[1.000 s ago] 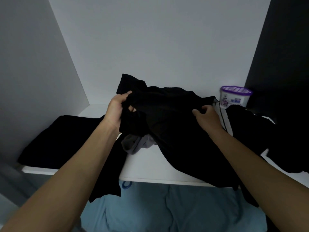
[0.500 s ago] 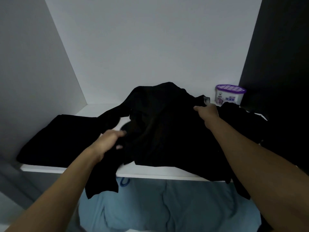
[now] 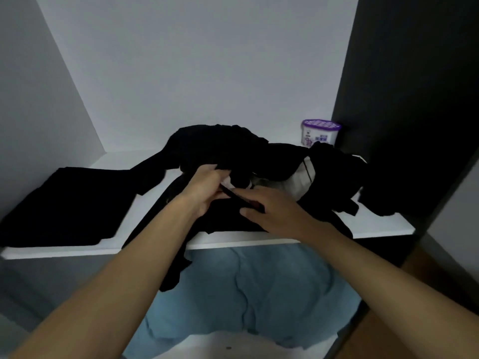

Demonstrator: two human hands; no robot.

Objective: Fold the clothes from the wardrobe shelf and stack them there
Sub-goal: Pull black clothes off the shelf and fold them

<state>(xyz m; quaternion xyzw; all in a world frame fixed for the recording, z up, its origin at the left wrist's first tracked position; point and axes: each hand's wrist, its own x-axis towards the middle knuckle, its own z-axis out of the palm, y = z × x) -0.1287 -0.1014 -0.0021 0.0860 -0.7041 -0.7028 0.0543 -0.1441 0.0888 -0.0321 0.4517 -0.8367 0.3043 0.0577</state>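
Pinching a thin edge of the black garment heaped midway along the wardrobe shelf, my left hand and right hand seem to curl their fingers round it; dimness blurs this. It looks soft, light, floppy: I'd take hem corners.

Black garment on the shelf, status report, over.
Left grip and right grip both pinch the black garment, unfolded mid-shelf. Flat black piece lies left. Loose dark heap crowds the right.
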